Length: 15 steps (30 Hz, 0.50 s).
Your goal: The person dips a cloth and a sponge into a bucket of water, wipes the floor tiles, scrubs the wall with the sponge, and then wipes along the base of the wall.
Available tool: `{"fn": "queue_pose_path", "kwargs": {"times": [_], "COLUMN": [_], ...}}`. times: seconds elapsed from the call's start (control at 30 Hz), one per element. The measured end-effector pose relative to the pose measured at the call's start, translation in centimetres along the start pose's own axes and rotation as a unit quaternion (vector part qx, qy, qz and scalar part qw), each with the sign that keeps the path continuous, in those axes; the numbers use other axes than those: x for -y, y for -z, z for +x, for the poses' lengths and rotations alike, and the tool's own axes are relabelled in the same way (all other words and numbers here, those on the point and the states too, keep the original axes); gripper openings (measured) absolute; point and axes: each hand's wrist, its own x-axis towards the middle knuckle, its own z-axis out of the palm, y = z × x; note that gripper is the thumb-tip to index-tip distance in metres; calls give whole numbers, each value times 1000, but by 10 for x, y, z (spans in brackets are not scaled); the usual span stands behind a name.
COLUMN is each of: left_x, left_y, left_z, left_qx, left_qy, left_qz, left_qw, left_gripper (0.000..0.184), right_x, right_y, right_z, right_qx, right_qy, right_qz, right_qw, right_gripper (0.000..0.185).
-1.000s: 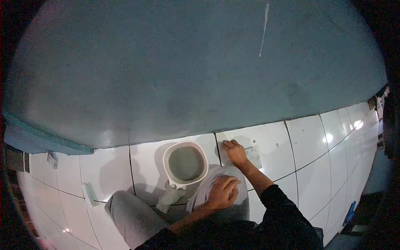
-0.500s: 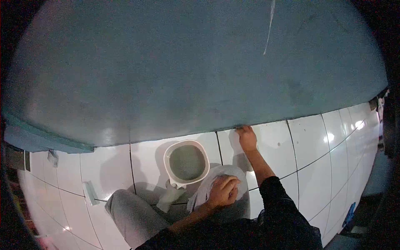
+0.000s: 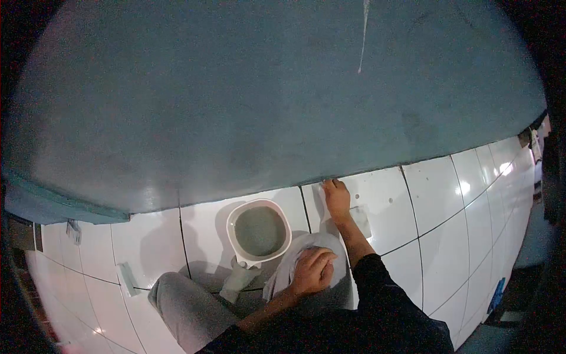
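Note:
My right hand reaches to the seam where the blue-grey wall meets the white tiled floor. Its fingers are pinched together against the base of the wall; what they hold, if anything, is hidden. Bent over my knee, my left hand rests with curled fingers on a pale cloth; its palm is hidden. A white dipper of cloudy grey water stands on the floor to the left of my knee. Near its handle is a pale shape, perhaps a glove or sock.
A whitish flat strip lies on the tiles at left, and a small pale item is near the wall's corner. A pale rectangular patch shows beside my right forearm. Something blue lies at far right.
My right hand has shifted slightly left along the base of the wall. More of the pale patch beside the forearm shows. My left hand stays on the knee. The view has shifted slightly.

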Motion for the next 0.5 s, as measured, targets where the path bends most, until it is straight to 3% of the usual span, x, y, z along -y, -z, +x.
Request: {"fn": "queue_pose_path", "kwargs": {"times": [0.07,0.13,0.2,0.5], "left_x": [0,1,1,1], "left_y": [-2,-4,-4,-3], "left_z": [-3,-2,-3,-4], "left_qx": [7,2,5,2], "left_qy": [-6,-14,-13,-7], "left_qz": [-9,-12,-8,-11], "left_qw": [1000,1000,1000,1000], "left_gripper": [19,21,22,23], "right_x": [-5,1,11,7], "right_y": [-7,-14,-19,-13], "right_z": [-3,-4,-2,-6], "right_qx": [-38,-14,18,44], "right_qy": [64,98,222,218], "right_qz": [-8,-14,-29,-52], "right_qw": [997,995,975,974], "right_gripper": [13,13,16,21]}}
